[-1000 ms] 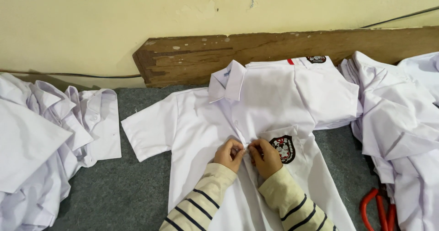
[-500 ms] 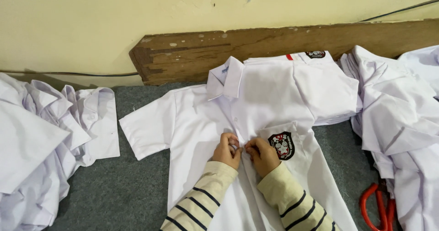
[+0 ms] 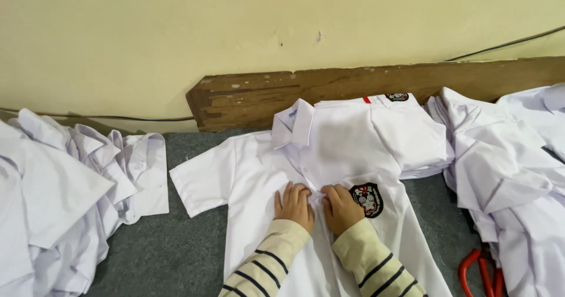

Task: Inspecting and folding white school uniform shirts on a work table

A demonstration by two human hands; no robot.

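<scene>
garment workshop: white shirt piles (image 3: 65, 197), red scissors (image 3: 479, 270)

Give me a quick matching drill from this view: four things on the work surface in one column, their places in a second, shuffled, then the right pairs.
Things:
1. scissors
2. badge
3. wooden plank
4. crumpled shirt pile

Places:
A. far left of the grey mat
B. leaning along the base of the wall
C. lower right corner, partly under white cloth
D. on the chest of the spread shirt, just beside the right hand

Pairs: 1-C, 2-D, 3-B, 4-A

The left hand presses the same shirt front next to the right.
</scene>
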